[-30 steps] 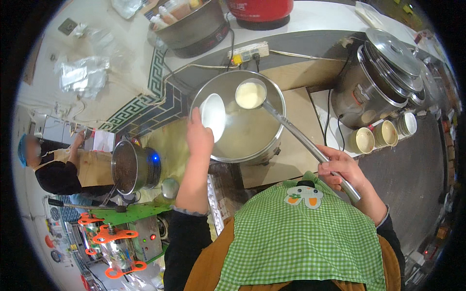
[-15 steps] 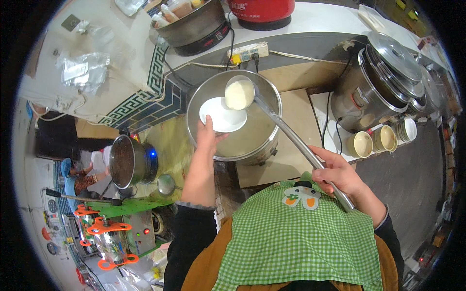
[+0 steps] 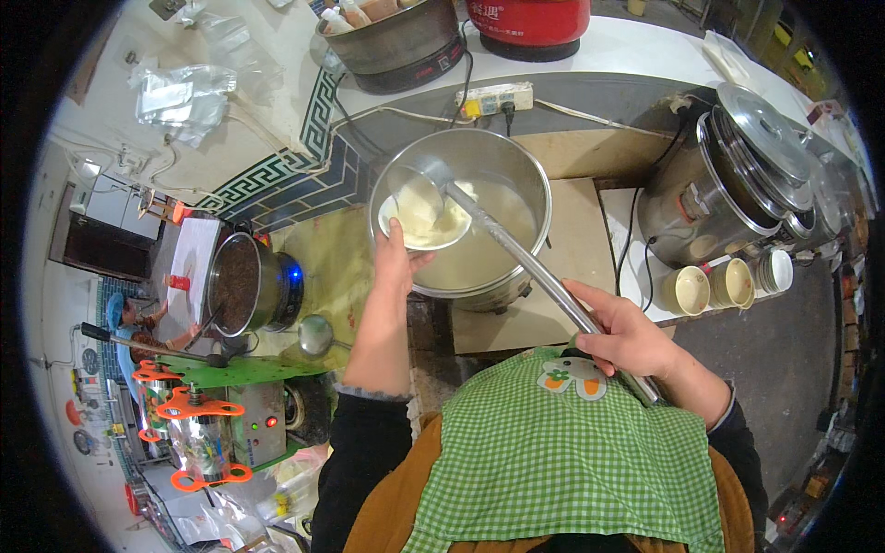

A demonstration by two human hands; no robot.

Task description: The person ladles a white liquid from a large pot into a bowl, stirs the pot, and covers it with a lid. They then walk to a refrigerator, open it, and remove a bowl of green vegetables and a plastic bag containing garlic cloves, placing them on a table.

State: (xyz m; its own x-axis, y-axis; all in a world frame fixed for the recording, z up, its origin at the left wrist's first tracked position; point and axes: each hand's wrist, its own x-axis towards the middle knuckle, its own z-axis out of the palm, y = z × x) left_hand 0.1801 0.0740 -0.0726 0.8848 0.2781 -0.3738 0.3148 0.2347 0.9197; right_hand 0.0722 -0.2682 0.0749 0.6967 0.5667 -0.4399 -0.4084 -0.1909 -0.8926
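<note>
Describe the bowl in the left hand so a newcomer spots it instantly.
Find the large steel pot in the middle. Above its left side, the left hand holds a white bowl under a ladle. It alone is held; the other bowls stand far right.

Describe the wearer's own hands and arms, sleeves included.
The left hand and right hand are ungloved, and both forearms are bare. Black sleeves end near the elbows, with greyish edging at the cuffs. No watch or bracelet shows.
</note>
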